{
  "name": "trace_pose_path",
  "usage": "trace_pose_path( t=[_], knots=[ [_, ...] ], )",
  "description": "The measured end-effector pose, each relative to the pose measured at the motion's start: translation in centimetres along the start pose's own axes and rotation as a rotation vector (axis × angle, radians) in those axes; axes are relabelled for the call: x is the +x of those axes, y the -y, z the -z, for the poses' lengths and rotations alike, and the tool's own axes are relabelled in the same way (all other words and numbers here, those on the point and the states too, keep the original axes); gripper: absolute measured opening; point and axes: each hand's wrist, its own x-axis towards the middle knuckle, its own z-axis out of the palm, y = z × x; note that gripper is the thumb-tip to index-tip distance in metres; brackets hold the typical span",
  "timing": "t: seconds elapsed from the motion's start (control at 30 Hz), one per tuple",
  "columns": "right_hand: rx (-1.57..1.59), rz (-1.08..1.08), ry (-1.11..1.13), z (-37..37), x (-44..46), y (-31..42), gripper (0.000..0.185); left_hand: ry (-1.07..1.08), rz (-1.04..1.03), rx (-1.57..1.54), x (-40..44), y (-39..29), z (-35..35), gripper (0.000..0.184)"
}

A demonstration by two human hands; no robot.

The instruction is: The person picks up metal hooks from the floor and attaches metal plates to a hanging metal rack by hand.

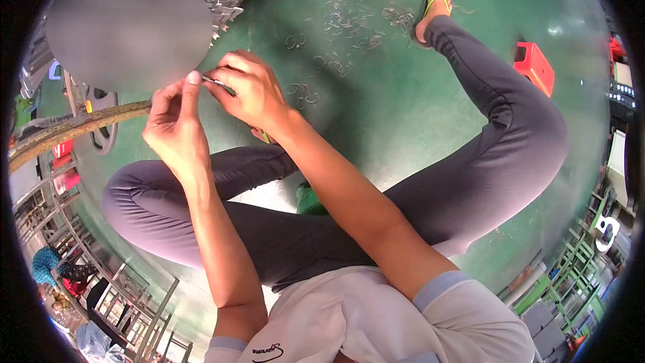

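1. Nearest to us, a white shirt is covering the person's front, and two bare arms are reaching forward.
2. One thin, shiny piece is poking out between the hands, near a wooden bar.
3. The right hand is pinching this piece in its fingertips, maybe because it is too little for a whole fist.
4. The left hand is putting its thumb and finger together at the other end, perhaps for steadying; I cannot tell if they are gripping it.
5. A grey blur is hiding what is lying past the fingers.
6. Both legs are spreading wide, likely making room for the arms.
7. Thin, bent bits are lying loose on the green floor, and a red stool is sitting beyond the right leg.
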Motion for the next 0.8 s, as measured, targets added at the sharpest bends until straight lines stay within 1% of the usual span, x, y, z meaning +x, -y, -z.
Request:
trace_pose_path(
  t=[0.07,0.1,0.13,0.23,0.3,0.4,0.43,0.47,0.5,0.53,0.57,0.6,0.63,0.67,0.7,0.8],
  knots=[
    [0.006,0.003,0.009,0.2,-0.3,-0.1,0.017,0.049,0.002,0.032,-0.9,-0.2,0.0,0.023],
    [0.0,-0.006,0.018,0.3,-0.5,-0.1,0.016,0.044,-0.024,0.091,-1.0,-0.6,0.0,0.019],
    [-0.005,-0.015,0.026,0.2,-0.5,-0.1,0.016,0.047,-0.02,0.106,-0.9,-0.4,0.1,0.019],
    [0.018,-0.006,0.036,-0.5,-0.9,-0.1,0.018,0.043,-0.019,0.16,-0.5,0.1,0.6,0.019],
    [0.01,-0.012,0.091,-0.6,-1.1,-0.2,0.021,0.033,-0.036,0.197,-0.4,0.0,0.7,0.021],
    [-0.016,0.01,0.104,0.8,-1.0,-0.5,0.03,0.012,0.043,0.24,0.4,0.0,1.1,0.023],
    [-0.027,0.019,0.097,1.8,-1.0,-0.7,0.034,-0.007,0.057,0.319,0.6,-0.3,1.2,0.024],
    [-0.1,-0.005,0.12,2.7,-1.9,-2.8,0.045,-0.006,0.058,0.317,0.7,-0.4,1.4,0.024],
    [-0.225,-0.109,0.119,3.7,-2.7,-4.8,0.038,-0.007,0.057,0.312,0.9,-0.3,1.5,0.023],
    [-0.312,-0.198,0.033,4.4,-4.0,-8.4,0.03,-0.011,0.053,0.304,1.1,-0.2,1.6,0.022],
    [-0.464,-0.407,-0.026,5.7,-4.9,-10.8,0.019,0.011,0.035,0.275,1.3,0.2,1.8,0.021],
    [-0.567,-0.524,-0.039,7.4,-6.5,-14.8,0.017,0.012,0.058,0.237,1.3,0.2,1.8,0.02],
    [-0.715,-0.54,-0.013,9.4,-7.8,-17.3,0.017,0.011,0.081,0.2,1.3,0.2,1.8,0.02],
    [-0.827,-0.731,0.099,11.1,-8.1,-18.4,0.018,0.01,0.106,0.167,1.3,0.2,1.9,0.019],
    [-0.866,-0.753,0.195,12.9,-8.6,-19.1,0.017,0.006,0.1,0.18,1.3,0.3,2.0,0.019],
    [-0.923,-1.001,0.476,15.2,-7.7,-19.2,0.017,0.001,0.095,0.201,1.3,0.3,2.0,0.018]
  ],
)
